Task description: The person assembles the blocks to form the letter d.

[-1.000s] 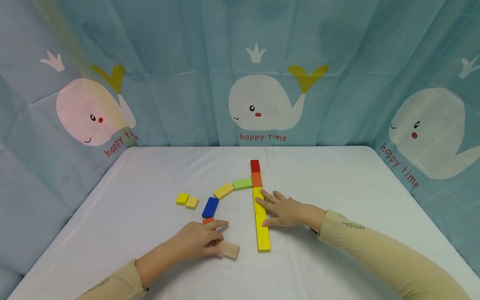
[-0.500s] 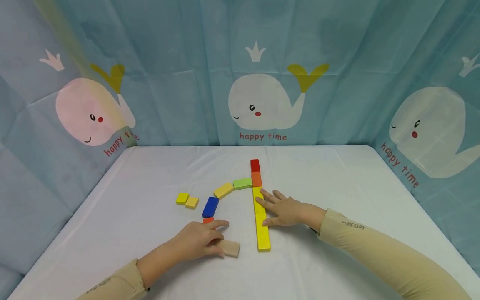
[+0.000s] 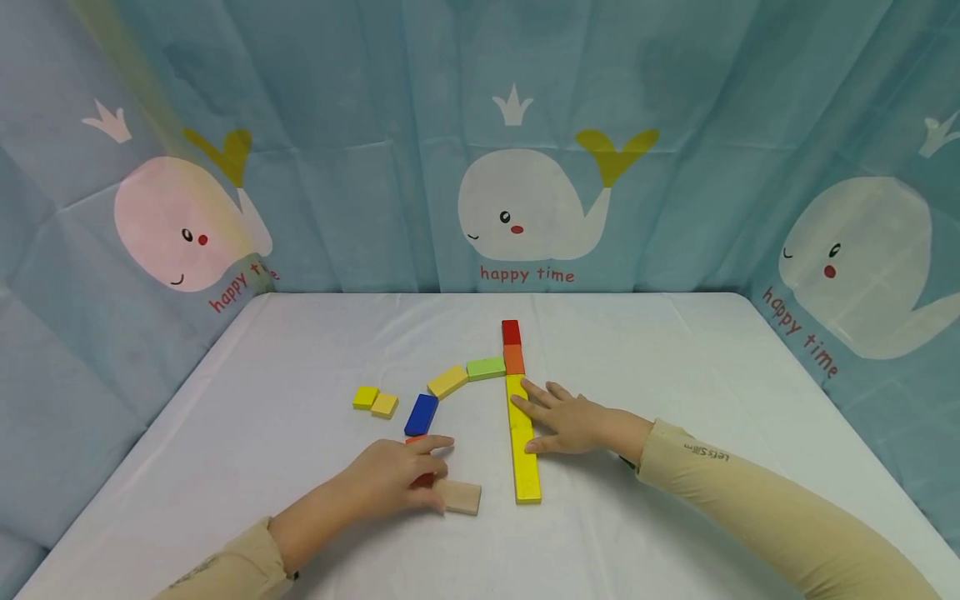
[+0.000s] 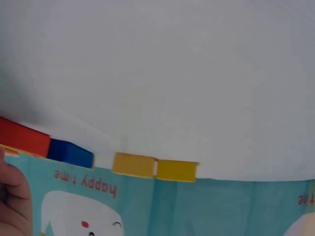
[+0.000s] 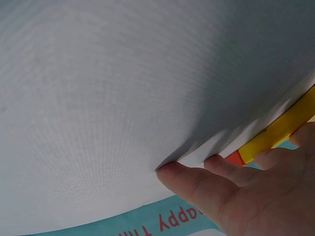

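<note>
In the head view the left hand [image 3: 386,479] lies over the near end of a curved line of blocks. Its thumb is at the left end of a plain wooden block [image 3: 461,497], the fingers loosely bent just behind. A red block [image 3: 417,439] is partly covered by this hand. The right hand [image 3: 577,423] has spread fingers, with fingertips resting on a long yellow block strip [image 3: 525,467]. Beyond the strip, orange [image 3: 513,360] and dark red [image 3: 510,332] blocks continue the straight line. A green block [image 3: 486,368], a pale yellow block [image 3: 447,382] and a blue block [image 3: 421,414] form the curve.
Two small blocks, one bright yellow [image 3: 365,397] and one pale yellow [image 3: 385,406], touch each other left of the curve. All lie on a white-covered table [image 3: 645,333]. A blue whale-print curtain [image 3: 360,208] surrounds its back and sides.
The wooden block has turned slightly, its near right corner swinging back. The left hand has since drawn a little left, uncovering more red between its fingers. The right hand stays put.
</note>
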Tool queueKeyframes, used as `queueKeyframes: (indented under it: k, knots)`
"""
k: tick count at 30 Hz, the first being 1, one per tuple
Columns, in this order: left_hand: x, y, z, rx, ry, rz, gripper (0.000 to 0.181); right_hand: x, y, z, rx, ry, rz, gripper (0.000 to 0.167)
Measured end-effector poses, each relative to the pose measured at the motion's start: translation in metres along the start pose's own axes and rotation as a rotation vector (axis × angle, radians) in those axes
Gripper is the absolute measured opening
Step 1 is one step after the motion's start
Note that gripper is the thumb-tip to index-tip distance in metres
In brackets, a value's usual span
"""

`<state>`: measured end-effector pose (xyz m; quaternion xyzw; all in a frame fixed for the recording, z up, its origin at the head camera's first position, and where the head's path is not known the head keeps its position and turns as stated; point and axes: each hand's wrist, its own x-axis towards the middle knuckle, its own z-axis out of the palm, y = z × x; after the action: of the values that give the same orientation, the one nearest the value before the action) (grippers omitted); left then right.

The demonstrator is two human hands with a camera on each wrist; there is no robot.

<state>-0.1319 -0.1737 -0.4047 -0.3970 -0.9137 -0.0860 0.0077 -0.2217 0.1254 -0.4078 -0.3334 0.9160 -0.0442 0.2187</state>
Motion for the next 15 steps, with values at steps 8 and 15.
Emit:
queueKeyframes:
  k: [8, 15]
  knots:
    - [-0.005, -0.021, -0.014, 0.08, -0.071, -0.202, 0.064, -0.001, 0.0, 0.0, 0.003, -0.002, 0.004, 0.081]
    - [-0.01, -0.031, -0.01, 0.034, -0.142, -0.278, 0.073, -0.001, -0.001, -0.001, 0.008, -0.005, 0.001, 0.08]
